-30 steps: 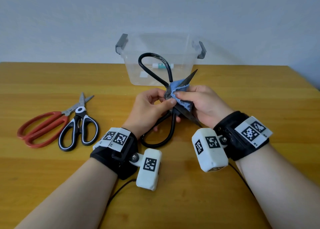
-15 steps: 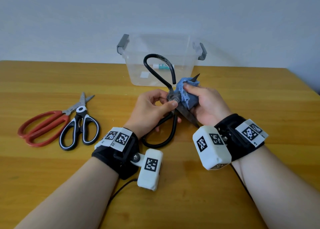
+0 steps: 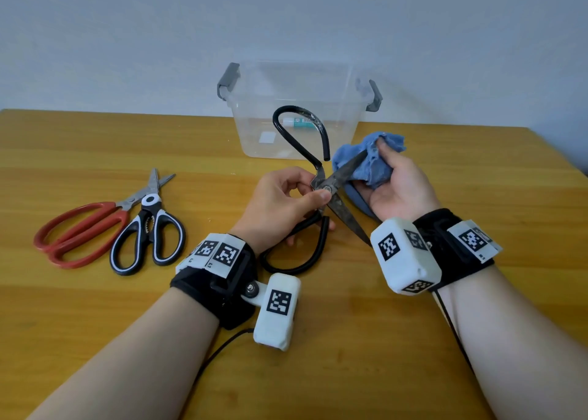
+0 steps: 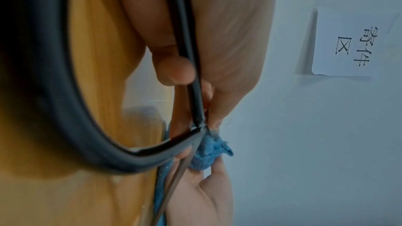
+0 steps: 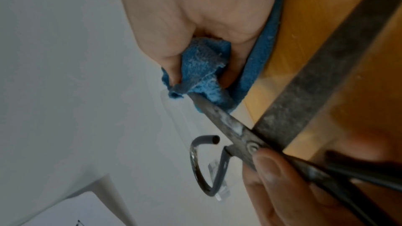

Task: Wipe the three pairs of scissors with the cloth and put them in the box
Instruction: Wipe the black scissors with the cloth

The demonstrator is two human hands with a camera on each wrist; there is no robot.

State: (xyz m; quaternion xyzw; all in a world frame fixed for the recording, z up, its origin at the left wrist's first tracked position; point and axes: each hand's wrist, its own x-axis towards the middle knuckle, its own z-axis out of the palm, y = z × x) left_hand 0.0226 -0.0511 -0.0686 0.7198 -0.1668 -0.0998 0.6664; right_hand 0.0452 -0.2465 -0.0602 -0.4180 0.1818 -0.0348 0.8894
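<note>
The left hand (image 3: 283, 203) pinches the black scissors (image 3: 331, 184) at the pivot above the table (image 3: 95, 308), its palm hiding part of the lower loop. The right hand (image 3: 394, 187) grips the blue cloth (image 3: 366, 162) bunched over the upper blade's tip, hiding it, with the clear box (image 3: 296, 101) at 12 o'clock.

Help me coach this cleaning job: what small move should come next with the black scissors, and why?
Probably draw the blue cloth off the tip of the upper blade, then wrap it round the lower one. The right hand pinches the cloth over the far end of one blade of the black scissors, which the left hand holds open at the pivot; the other blade, pointing toward the right wrist, is bare and dull.
</note>
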